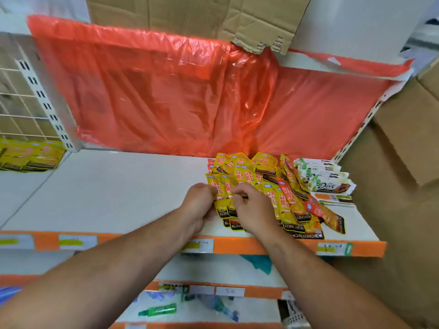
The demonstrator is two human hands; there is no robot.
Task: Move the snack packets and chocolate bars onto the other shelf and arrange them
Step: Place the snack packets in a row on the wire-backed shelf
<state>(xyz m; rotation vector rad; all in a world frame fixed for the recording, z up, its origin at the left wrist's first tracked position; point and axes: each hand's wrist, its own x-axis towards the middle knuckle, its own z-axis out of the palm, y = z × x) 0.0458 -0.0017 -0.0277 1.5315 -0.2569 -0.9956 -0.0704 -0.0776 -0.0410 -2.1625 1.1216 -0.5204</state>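
1. Grip: left hand [198, 205] and right hand [249, 210] both pinch yellow snack packets [261, 176] at the heap's left side.
2. Location: packets heaped on the shelf [107, 186], right half, reaching its front edge. Chocolate bars [325, 179] stacked just beside, toward the right rear corner.
3. Handling, judged: light, limp, slick pouches, prone to sliding apart. Take by the flat sealed edges.
4. Bars: stiffer, probably brittle. Lift by the long sides.
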